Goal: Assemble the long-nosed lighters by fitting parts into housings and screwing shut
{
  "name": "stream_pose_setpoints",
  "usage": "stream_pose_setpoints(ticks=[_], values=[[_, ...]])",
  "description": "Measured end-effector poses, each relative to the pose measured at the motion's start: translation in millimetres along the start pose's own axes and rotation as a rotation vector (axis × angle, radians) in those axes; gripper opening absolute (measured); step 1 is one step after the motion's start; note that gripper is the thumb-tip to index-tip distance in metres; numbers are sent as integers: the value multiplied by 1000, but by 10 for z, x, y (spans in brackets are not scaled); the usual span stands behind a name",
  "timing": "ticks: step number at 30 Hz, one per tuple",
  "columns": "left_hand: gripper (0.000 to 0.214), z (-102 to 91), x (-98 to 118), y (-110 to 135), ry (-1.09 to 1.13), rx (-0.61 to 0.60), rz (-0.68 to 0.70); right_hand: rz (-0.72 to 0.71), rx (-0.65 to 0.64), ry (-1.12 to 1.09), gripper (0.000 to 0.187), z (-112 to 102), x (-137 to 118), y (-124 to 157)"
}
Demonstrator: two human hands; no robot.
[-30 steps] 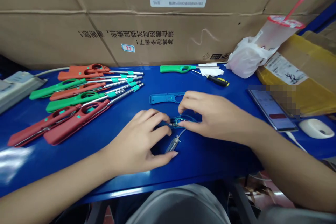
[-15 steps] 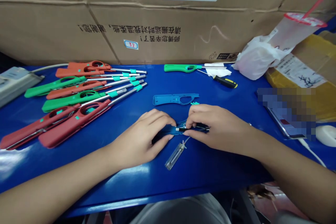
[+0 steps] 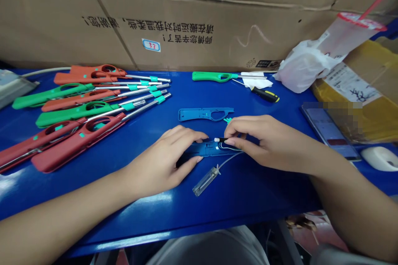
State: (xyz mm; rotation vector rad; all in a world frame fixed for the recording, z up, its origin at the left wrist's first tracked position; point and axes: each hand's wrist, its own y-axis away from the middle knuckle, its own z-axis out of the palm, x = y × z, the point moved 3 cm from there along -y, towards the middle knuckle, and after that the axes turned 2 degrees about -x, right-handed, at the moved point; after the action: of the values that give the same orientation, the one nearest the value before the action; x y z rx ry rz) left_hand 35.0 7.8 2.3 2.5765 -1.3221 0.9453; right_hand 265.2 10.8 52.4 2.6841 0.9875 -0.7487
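Note:
A blue lighter shell half [image 3: 205, 148] lies on the blue table [image 3: 149, 198] between my hands. My left hand [image 3: 164, 159] holds down its left end, fingers curled over it. My right hand [image 3: 264, 140] pinches a small black and white part [image 3: 221, 140] into the shell's right end. A thin tube runs from there to a clear fuel tank [image 3: 205, 181] lying nearer me. A second blue shell half [image 3: 205, 114] lies just beyond, with a small teal piece [image 3: 228, 120] at its right end.
Several finished red and green stick lighters [image 3: 81, 109] lie at the left. A green lighter [image 3: 214, 76], a screwdriver [image 3: 265, 95], a white bag [image 3: 303, 70] with a drink cup, a phone [image 3: 326, 130] and cardboard boxes [image 3: 186, 20] line the back and right.
My right hand has drawn the small part up onto the shell's right end. The fuel tank now lies free of my left hand. The camera has drifted slightly.

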Motion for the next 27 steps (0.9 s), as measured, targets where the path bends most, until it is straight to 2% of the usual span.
stream_pose_setpoints(ticks=[4,8,13,16,18,21,25,27], values=[[36,6,-10,-7,0,-2,-5,-13,-36,-32,23,25,2,-12],[35,7,-4,-11,-15,-5,-3,1,-13,-11,20,54,28,-22],[32,-9,19,-20,-70,-13,43,-27,21,44,17,-98,34,35],[25,-24,75,-43,-106,2,108,5,-108,74,11,-204,121,174],[21,-21,144,-60,-128,14,170,22,-211,84,13,-218,209,305],[18,19,249,-85,-144,-3,191,59,-211,81,22,-161,329,483],[17,89,324,-134,-154,-50,107,131,-150,23,6,20,380,619],[15,105,344,-163,-153,-71,69,143,-127,7,8,96,358,660]])
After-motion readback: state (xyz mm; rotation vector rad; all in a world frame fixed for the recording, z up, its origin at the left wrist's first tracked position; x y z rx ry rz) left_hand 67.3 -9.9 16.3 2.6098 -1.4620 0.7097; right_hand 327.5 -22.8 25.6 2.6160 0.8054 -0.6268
